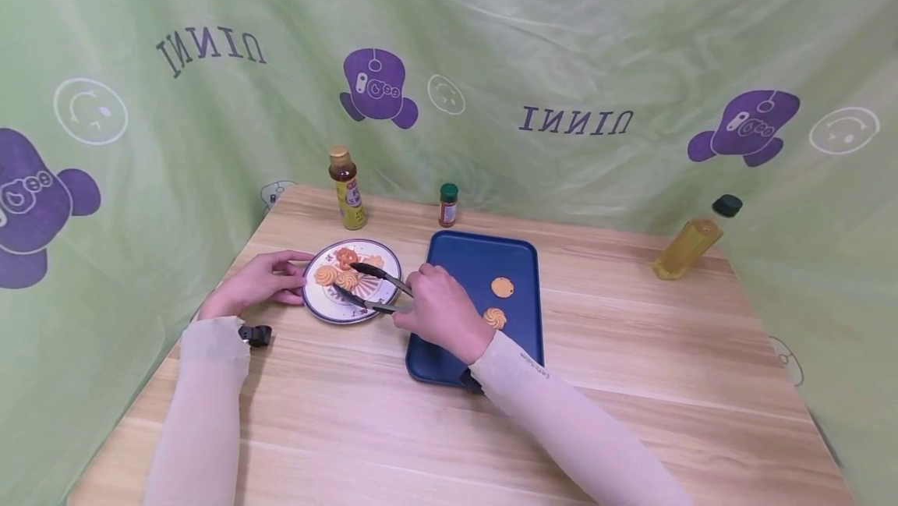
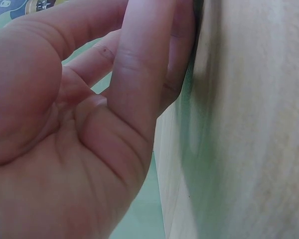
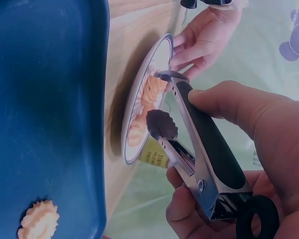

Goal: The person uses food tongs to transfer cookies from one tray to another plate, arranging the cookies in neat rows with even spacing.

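Note:
A round patterned plate point(image 1: 319, 307) point(image 3: 159, 50) carries several swirl cookies point(image 1: 335, 276) point(image 3: 152, 89). My right hand point(image 1: 435, 307) point(image 3: 249, 149) grips black-handled metal tongs point(image 1: 382, 276) point(image 3: 209, 144). Their jaws stand apart over the plate's cookies with nothing between them. My left hand point(image 1: 298, 278) point(image 2: 89, 124) point(image 3: 204, 40) lies on the table, its fingertips resting against the plate's left rim. To the right of the plate lies a blue tray point(image 1: 463, 256) point(image 3: 40, 99) holding a flat round cookie point(image 1: 502, 287) and a swirl cookie point(image 1: 494, 318) point(image 3: 38, 219).
At the back of the wooden table point(image 1: 631, 381) stand an amber sauce bottle point(image 1: 347, 188) and a small spice jar point(image 1: 448, 204). A yellow oil bottle point(image 1: 691, 245) leans at the far right. Green printed cloth walls the table on three sides.

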### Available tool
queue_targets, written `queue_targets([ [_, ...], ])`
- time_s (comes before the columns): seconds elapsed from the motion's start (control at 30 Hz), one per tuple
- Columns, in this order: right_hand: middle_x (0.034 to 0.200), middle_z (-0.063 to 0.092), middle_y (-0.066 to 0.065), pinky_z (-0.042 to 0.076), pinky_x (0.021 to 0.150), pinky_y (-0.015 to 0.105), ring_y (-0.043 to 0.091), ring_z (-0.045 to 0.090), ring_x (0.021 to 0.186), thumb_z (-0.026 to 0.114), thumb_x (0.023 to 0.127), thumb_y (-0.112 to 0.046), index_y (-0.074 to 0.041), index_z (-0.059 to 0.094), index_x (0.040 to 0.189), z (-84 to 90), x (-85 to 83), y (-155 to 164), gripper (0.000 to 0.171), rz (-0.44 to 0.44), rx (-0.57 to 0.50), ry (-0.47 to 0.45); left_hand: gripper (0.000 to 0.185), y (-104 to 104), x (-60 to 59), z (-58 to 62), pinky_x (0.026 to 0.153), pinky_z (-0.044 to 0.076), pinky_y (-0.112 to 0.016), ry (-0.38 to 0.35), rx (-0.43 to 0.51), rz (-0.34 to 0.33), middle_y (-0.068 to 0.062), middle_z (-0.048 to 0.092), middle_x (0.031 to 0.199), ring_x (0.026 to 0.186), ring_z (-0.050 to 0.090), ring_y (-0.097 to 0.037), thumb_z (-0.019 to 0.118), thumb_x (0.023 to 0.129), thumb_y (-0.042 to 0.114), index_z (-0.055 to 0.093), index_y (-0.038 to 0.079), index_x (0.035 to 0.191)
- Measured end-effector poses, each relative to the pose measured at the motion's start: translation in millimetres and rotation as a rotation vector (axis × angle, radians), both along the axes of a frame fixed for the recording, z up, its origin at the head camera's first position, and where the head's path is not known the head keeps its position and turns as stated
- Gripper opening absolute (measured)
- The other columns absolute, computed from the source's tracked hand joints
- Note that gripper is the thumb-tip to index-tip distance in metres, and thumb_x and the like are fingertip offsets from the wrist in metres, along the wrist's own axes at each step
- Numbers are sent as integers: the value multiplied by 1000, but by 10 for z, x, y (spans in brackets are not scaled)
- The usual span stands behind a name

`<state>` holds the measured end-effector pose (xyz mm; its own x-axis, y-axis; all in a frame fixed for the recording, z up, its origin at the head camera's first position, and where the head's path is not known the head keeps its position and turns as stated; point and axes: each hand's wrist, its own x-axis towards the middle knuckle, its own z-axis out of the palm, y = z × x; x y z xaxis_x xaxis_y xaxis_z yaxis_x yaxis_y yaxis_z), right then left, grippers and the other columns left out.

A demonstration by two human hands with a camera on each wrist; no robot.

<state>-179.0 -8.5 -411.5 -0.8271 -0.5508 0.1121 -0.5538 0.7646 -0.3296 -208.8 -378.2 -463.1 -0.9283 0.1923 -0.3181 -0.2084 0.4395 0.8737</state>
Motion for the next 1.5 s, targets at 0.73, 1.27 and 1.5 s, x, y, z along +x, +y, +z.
queue_targets([
  [0.73,111,73,8,60,75,35,22,61,93,93,91,-33,-2,80,125,-57,283,730,48,-190,-172,-106,65,-21,-30,-32,92,75,-34,-11,-23,-3,-26,55,137,97,78,-15,63,113,3,35,-4,172],
  [1.27,109,74,10,57,73,36,24,63,89,91,90,-32,-1,79,125,32,364,1591,48,-332,-158,-82,65,4,-6,10,91,75,-34,-8,-47,-5,-24,55,134,95,78,-15,62,113,4,35,-4,171],
  [1.5,100,69,9,51,68,31,24,59,82,89,91,-32,-2,80,122,85,378,1922,44,-385,-128,-103,66,-5,-9,0,91,75,-34,-17,-33,-1,-26,54,136,95,79,-16,62,113,3,34,-4,172],
])
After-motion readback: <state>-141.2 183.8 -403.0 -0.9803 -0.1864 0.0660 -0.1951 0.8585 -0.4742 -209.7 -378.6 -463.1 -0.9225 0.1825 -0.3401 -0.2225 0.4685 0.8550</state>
